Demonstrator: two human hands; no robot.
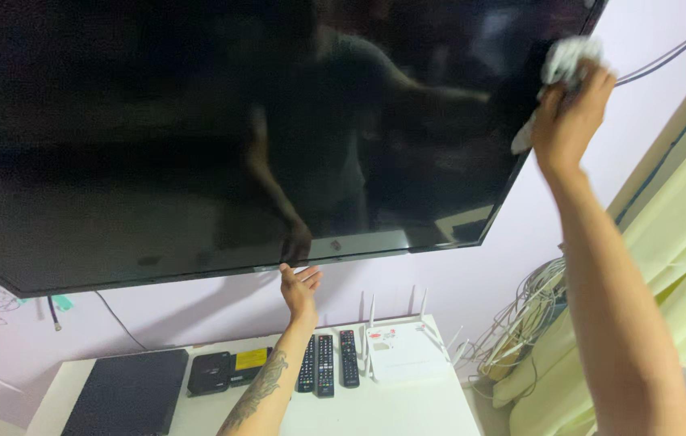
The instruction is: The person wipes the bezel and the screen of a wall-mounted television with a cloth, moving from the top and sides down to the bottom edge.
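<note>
A large black wall-mounted television [198,137] fills most of the view, its dark screen reflecting a person. My right hand [570,113] is raised at the screen's upper right edge, closed on a white cloth [565,63] pressed against the frame. My left hand [300,291] reaches up with fingers together and touches the television's bottom edge near its middle. The left forearm carries a tattoo.
Below stands a white table [407,408] with three black remote controls [327,363], a white router with antennas [403,351], a flat black box [129,396] and two small black devices [226,371]. A tangle of cables [520,315] and pale yellow curtains [674,242] lie to the right.
</note>
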